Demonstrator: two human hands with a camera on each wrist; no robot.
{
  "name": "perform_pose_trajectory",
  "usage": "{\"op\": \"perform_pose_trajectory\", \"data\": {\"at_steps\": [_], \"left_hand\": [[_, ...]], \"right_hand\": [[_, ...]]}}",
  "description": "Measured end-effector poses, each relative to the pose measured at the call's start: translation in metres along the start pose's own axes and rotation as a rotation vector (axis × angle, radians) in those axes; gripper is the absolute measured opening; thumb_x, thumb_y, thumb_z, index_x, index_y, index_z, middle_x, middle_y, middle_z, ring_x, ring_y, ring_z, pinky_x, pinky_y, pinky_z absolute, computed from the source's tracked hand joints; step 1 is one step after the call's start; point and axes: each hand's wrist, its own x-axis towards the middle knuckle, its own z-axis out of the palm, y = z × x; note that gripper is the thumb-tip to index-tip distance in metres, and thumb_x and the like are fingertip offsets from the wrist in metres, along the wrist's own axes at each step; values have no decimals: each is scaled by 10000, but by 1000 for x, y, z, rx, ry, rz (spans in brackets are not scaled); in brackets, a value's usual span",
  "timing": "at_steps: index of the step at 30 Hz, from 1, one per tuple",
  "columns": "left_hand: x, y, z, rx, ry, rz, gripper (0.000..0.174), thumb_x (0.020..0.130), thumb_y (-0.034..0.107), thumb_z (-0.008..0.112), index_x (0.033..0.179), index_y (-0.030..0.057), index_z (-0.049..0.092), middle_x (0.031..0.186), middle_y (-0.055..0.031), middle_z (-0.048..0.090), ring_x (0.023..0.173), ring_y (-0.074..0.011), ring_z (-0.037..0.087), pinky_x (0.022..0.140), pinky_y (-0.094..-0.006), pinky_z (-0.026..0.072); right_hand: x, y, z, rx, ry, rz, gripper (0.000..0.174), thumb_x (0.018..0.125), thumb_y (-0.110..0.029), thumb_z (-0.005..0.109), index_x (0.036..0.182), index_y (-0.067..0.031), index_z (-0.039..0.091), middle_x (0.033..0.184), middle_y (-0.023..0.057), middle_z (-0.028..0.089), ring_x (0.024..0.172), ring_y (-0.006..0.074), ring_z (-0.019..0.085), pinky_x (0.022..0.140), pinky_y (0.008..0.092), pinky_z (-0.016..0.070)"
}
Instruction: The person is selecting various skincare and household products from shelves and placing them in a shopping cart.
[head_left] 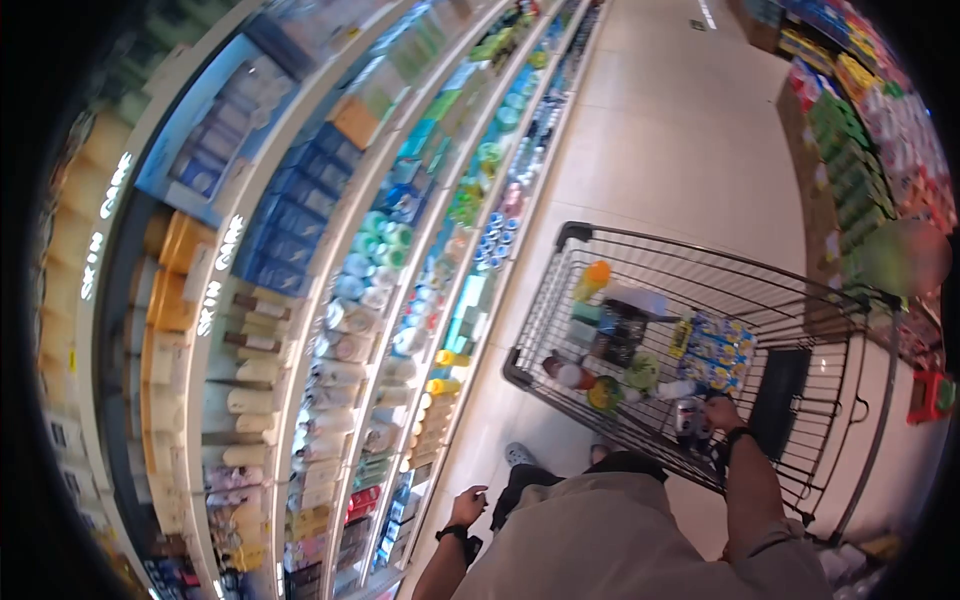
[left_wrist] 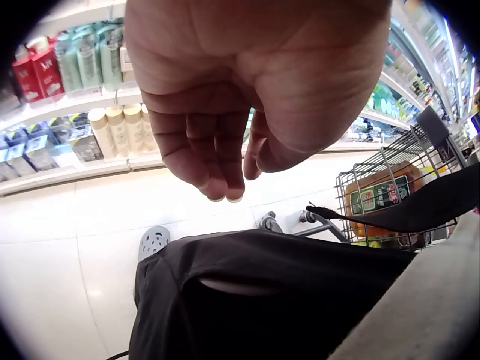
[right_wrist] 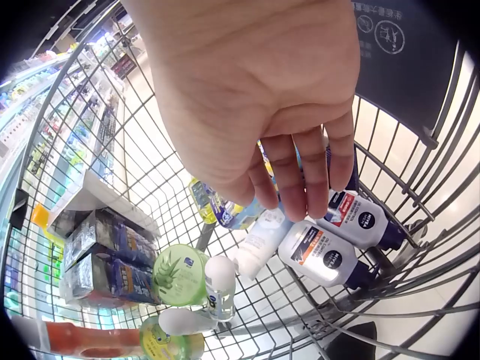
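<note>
My right hand (head_left: 720, 412) reaches into the shopping cart. In the right wrist view, its fingers hang loosely bent with fingertips right over a white Nivea bottle (right_wrist: 319, 253) with a dark blue cap. A second Nivea bottle (right_wrist: 358, 219) lies beside it, and another white bottle (right_wrist: 262, 240) lies to the left, partly behind the fingers. Nearby are a round green aloe tub (right_wrist: 180, 274) and a small white-capped bottle (right_wrist: 220, 283). My left hand (head_left: 468, 505) hangs by my side, holding nothing, its fingers loosely curled in the left wrist view.
Around these goods runs the wire cart (head_left: 690, 245), which also carries dark boxes (right_wrist: 109, 259), an orange-red bottle (right_wrist: 90, 339) and yellow-blue packs (head_left: 718, 352). Tall skin-care shelves (head_left: 330, 300) line the left. Stacked goods (head_left: 850, 170) stand across the aisle floor (head_left: 690, 130).
</note>
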Motion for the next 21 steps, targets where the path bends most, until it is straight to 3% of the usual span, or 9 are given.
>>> {"op": "perform_pose_trajectory", "data": {"at_steps": [2, 3, 4, 9, 10, 16, 18, 19, 21], "left_hand": [[-14, 6, -1, 31, 6, -16, 323, 900, 189, 516, 1190, 91, 621, 827, -103, 708, 741, -180, 694, 712, -317, 550], [-24, 7, -7, 27, 24, -27, 329, 891, 190, 513, 1186, 93, 624, 822, -97, 709, 738, -180, 692, 732, -315, 545], [-23, 4, -4, 22, 24, -10, 337, 886, 202, 506, 1180, 93, 627, 819, -102, 709, 728, -189, 692, 732, -320, 544], [-36, -16, 2, -3, 51, -13, 354, 872, 239, 503, 1178, 112, 630, 836, -124, 707, 798, -242, 693, 784, -345, 536], [-38, -20, 5, -22, 69, -21, 354, 872, 239, 503, 1178, 112, 630, 836, -124, 707, 798, -242, 693, 784, -345, 536], [-62, -40, 22, -3, 103, -68, 345, 857, 238, 503, 1149, 125, 647, 962, -190, 690, 937, -341, 654, 883, -416, 500], [-73, -54, 27, -4, 129, -37, 339, 852, 221, 501, 1142, 128, 651, 992, -201, 681, 949, -361, 645, 900, -430, 491], [-77, -57, 27, -27, 125, -59, 347, 846, 203, 498, 1151, 129, 646, 1017, -208, 674, 973, -373, 634, 914, -434, 483], [-83, -63, 29, -46, 136, -75, 348, 846, 198, 494, 1152, 129, 645, 1028, -210, 671, 983, -375, 629, 919, -435, 480]], "right_hand": [[8, 35, 11, 10, 11, 30, 336, 830, -301, 566, 671, -39, 702, 618, 104, 665, 604, 231, 670, 619, 365, 520], [-1, 21, 10, 41, -9, 16, 258, 848, -224, 624, 744, 6, 677, 598, 85, 635, 494, 155, 604, 432, 298, 453], [3, 40, 10, 77, -58, 27, 282, 858, -243, 626, 743, 12, 665, 612, 84, 645, 482, 148, 593, 420, 296, 437], [-42, -4, -2, 157, -116, 209, 263, 859, -261, 613, 808, -7, 659, 730, 72, 688, 573, 178, 635, 451, 326, 465], [-46, -4, -1, 165, -91, 215, 275, 865, -254, 560, 759, -16, 648, 656, 80, 641, 559, 184, 624, 455, 318, 474], [-55, -10, -3, 261, -203, 288, 189, 868, -190, 532, 916, -34, 627, 712, 95, 675, 579, 183, 649, 461, 306, 460], [-27, 37, 3, -63, -300, -281, 183, 863, -164, 520, 891, -15, 622, 674, 116, 662, 543, 196, 641, 441, 318, 455], [-23, 38, 15, 395, -242, 124, 184, 858, -146, 514, 871, 6, 618, 627, 130, 642, 509, 211, 629, 421, 327, 448], [-37, 10, 9, 335, -238, 142, 184, 856, -142, 513, 856, 10, 617, 615, 134, 635, 502, 213, 624, 410, 326, 443]]}}
